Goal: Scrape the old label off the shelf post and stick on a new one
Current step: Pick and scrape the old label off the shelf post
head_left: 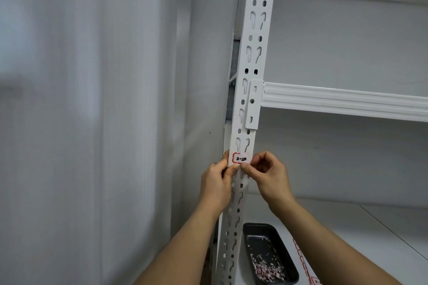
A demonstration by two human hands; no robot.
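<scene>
Open air lies right of the white shelf post (251,90), under its crossbeam (342,102); a wall (92,122) closes the left; a dark tray (269,253) sits near its foot.

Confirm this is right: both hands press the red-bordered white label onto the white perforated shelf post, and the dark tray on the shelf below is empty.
Not empty. The head view shows the dark rectangular tray holding pink and white scrapings. Both hands, left and right, do press the red-bordered white label onto the white perforated shelf post.
</scene>
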